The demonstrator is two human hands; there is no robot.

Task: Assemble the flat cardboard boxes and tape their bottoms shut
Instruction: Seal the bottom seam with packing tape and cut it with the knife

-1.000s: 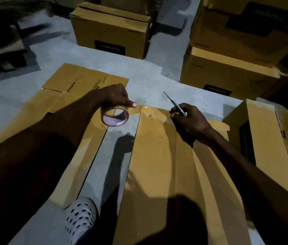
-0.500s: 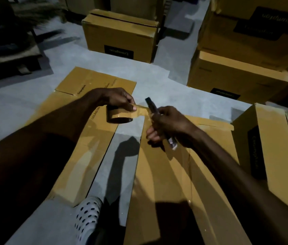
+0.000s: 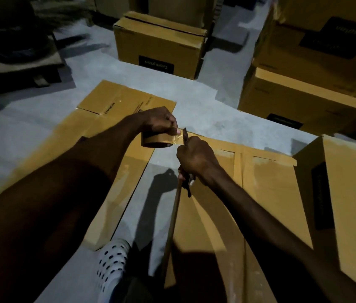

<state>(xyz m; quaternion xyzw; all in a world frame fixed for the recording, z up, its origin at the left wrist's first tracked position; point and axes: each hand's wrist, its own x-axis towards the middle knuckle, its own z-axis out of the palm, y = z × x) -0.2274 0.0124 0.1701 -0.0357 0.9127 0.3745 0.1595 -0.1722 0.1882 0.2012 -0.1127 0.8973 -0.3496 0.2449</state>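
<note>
Right hand [image 3: 196, 158] fisted around the cutter [image 3: 186, 136], blade up against the stretched tape, looks ready to slice. Left hand [image 3: 161, 123] grips the tape roll [image 3: 157, 141], thumb pinching the strip taut off the box [image 3: 260, 193] at the person's knees. Beyond, a flat carton [image 3: 115, 101] and a built box [image 3: 159, 44] read "Crompton".
</note>
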